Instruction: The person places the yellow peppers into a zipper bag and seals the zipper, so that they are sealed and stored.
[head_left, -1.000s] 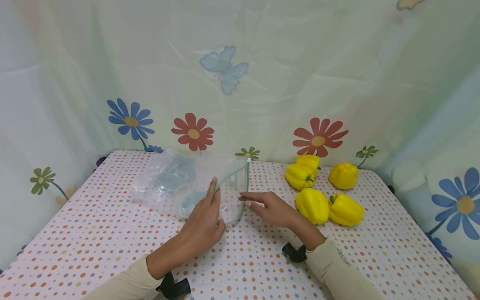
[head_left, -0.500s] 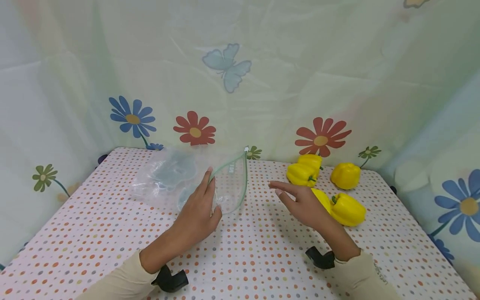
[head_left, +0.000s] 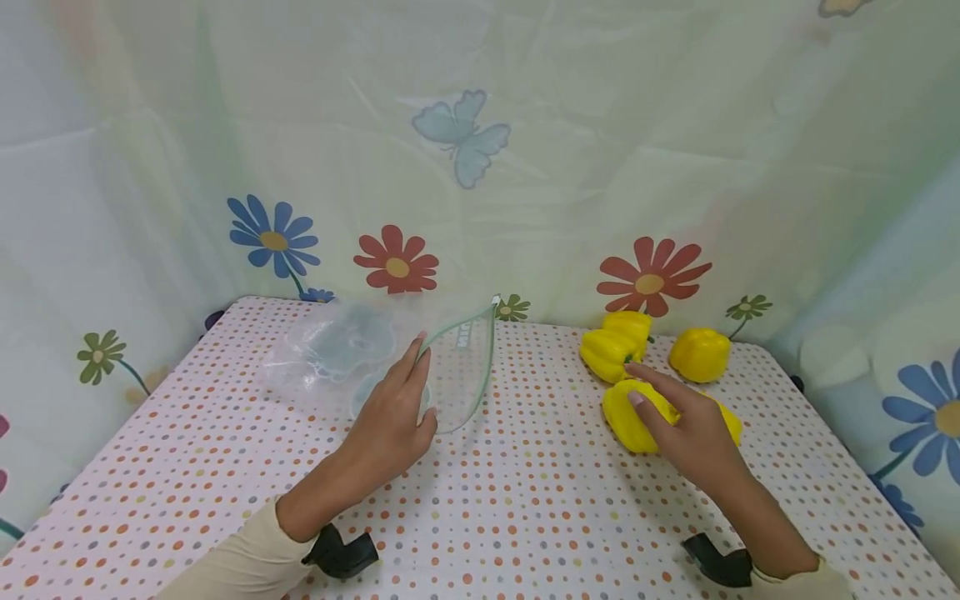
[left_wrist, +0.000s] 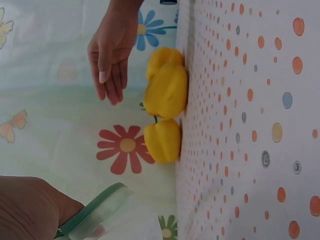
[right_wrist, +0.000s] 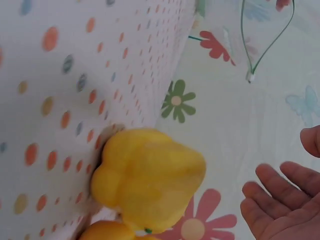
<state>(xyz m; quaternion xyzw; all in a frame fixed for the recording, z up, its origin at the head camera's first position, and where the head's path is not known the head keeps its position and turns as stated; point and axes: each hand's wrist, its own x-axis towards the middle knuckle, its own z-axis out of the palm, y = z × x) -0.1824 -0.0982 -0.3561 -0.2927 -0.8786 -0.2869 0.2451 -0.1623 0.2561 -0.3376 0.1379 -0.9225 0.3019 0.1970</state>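
A clear zip bag (head_left: 461,379) with a green-edged mouth gapes toward the right, its slider at the top corner. My left hand (head_left: 390,425) grips the near side of that mouth between thumb and fingers; the left wrist view shows the green edge (left_wrist: 95,206) at the thumb. Over the front yellow bell peppers, my right hand (head_left: 693,433) hovers with fingers extended and nothing in it. One bell pepper (head_left: 628,421) lies just under its fingertips, and another (head_left: 732,423) is mostly hidden behind the hand. In the right wrist view a bell pepper (right_wrist: 150,175) sits beside the open palm (right_wrist: 295,210).
Behind the front peppers lie a pair of yellow bell peppers (head_left: 606,354) and a single one (head_left: 700,354) at the back right. The dotted tablecloth (head_left: 517,517) covers the table. A flower-printed curtain (head_left: 555,208) hangs close around its back and sides.
My right hand has left the bag's mouth and moved right to above the front peppers. My left hand has shifted slightly left, still holding the bag, whose mouth stands wider.
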